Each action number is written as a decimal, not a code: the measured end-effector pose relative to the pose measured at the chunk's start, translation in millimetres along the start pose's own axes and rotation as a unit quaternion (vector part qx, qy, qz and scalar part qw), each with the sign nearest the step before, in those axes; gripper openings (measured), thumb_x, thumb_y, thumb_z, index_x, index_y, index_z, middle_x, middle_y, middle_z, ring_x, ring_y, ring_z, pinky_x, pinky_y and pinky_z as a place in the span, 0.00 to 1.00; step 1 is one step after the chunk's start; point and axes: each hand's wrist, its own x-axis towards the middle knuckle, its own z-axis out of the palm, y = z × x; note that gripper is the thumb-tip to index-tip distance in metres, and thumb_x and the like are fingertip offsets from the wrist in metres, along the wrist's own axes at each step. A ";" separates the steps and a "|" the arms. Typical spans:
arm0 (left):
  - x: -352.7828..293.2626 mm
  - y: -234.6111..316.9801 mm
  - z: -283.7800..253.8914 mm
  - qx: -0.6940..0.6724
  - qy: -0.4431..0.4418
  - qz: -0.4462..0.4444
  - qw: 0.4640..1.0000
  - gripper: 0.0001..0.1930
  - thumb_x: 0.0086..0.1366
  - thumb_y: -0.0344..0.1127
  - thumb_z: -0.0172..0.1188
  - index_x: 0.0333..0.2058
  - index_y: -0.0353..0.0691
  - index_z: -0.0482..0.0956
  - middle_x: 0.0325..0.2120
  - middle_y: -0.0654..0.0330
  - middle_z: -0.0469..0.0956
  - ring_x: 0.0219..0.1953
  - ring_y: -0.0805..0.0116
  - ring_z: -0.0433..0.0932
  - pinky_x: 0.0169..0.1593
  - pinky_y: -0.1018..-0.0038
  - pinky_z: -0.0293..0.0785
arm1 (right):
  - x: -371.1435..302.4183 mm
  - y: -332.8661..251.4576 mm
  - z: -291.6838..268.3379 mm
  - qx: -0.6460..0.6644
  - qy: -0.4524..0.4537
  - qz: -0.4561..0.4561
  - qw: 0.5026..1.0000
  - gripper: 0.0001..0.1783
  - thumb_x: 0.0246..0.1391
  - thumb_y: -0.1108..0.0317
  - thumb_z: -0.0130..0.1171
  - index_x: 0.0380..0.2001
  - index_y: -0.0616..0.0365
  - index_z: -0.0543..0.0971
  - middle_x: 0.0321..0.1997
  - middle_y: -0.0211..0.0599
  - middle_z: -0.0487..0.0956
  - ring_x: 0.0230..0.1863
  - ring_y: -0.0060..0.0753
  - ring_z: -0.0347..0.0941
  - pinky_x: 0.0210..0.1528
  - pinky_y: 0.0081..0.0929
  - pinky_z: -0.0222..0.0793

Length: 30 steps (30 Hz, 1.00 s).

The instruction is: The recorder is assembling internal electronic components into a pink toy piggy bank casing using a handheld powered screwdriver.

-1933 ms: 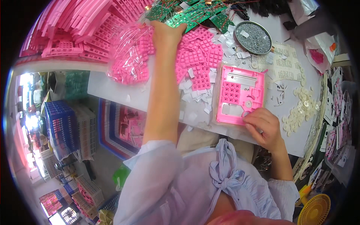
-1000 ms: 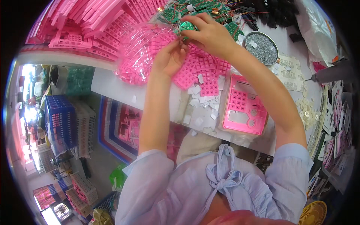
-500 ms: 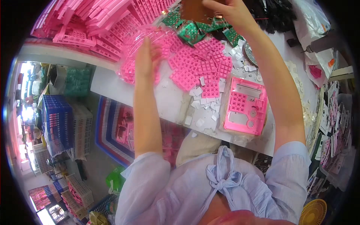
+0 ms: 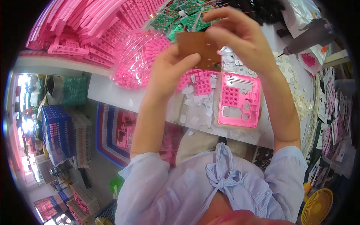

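A brown circuit board (image 4: 195,44) is gripped along its left side by my left hand (image 4: 170,69), thumb on its face. My right hand (image 4: 243,43) is at the board's right edge, its fingers slightly smeared and spread apart; its thumb overlaps the board's corner. Below them on the table lies a pink plastic casing (image 4: 240,99), open side up, with a keypad grid and cut-out windows. Pink keypad sheets (image 4: 202,83) lie partly hidden under my hands. Green circuit boards (image 4: 174,17) with thin wires are heaped beyond.
A clear bag of pink keypads (image 4: 133,56) sits at the left, below stacked pink casings (image 4: 82,22). Small white pieces (image 4: 198,101) litter the table. A dark grey pointed tool (image 4: 311,39) stands out at the right. Below the table's left edge is a striped crate (image 4: 108,131).
The brown board has come nearer and lower, from my right hand into my left. My left hand has moved right, from the clear bag to the board. My right hand's fingers have spread.
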 end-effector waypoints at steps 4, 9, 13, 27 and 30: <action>-16.0 -10.9 -0.6 -0.170 0.023 -0.072 0.982 0.13 0.73 0.37 0.55 0.51 0.38 0.75 0.37 0.57 0.81 0.27 0.72 0.75 0.32 0.77 0.71 | -64.5 11.8 -24.3 0.067 0.097 -0.015 0.993 0.21 0.57 0.70 0.64 0.54 0.61 0.76 0.45 0.36 0.82 0.48 0.30 0.77 0.50 0.28 0.74; -25.3 -35.6 -1.5 -0.267 0.031 -0.149 0.952 0.11 0.73 0.38 0.56 0.48 0.40 0.76 0.35 0.60 0.80 0.24 0.76 0.67 0.25 0.80 0.62 | -103.9 25.2 1.7 -0.114 0.067 -0.017 0.991 0.16 0.56 0.68 0.66 0.47 0.62 0.81 0.46 0.37 0.82 0.44 0.27 0.77 0.48 0.28 0.73; -23.8 -36.7 7.2 -0.270 0.024 -0.176 0.946 0.12 0.72 0.38 0.56 0.50 0.40 0.75 0.36 0.60 0.80 0.27 0.75 0.70 0.26 0.80 0.64 | -100.8 29.9 4.8 -0.125 0.046 0.024 0.991 0.12 0.58 0.70 0.63 0.44 0.63 0.83 0.41 0.34 0.85 0.40 0.25 0.79 0.41 0.25 0.74; -20.1 -37.2 11.9 -0.294 -0.110 -0.068 0.947 0.19 0.75 0.39 0.50 0.58 0.36 0.67 0.39 0.46 0.80 0.20 0.67 0.76 0.25 0.74 0.75 | -83.5 32.6 8.5 0.370 -0.075 0.373 0.847 0.18 0.69 0.59 0.53 0.55 0.59 0.75 0.27 0.40 0.83 0.09 0.13 0.56 0.12 0.16 0.50; -28.3 -30.5 11.8 -0.193 -0.054 -0.065 0.977 0.20 0.74 0.39 0.53 0.59 0.35 0.67 0.42 0.48 0.81 0.22 0.69 0.76 0.21 0.77 0.70 | -104.6 12.9 0.5 0.214 -0.033 0.358 0.908 0.20 0.68 0.59 0.55 0.56 0.58 0.75 0.22 0.33 0.80 0.12 0.11 0.59 0.15 0.16 0.51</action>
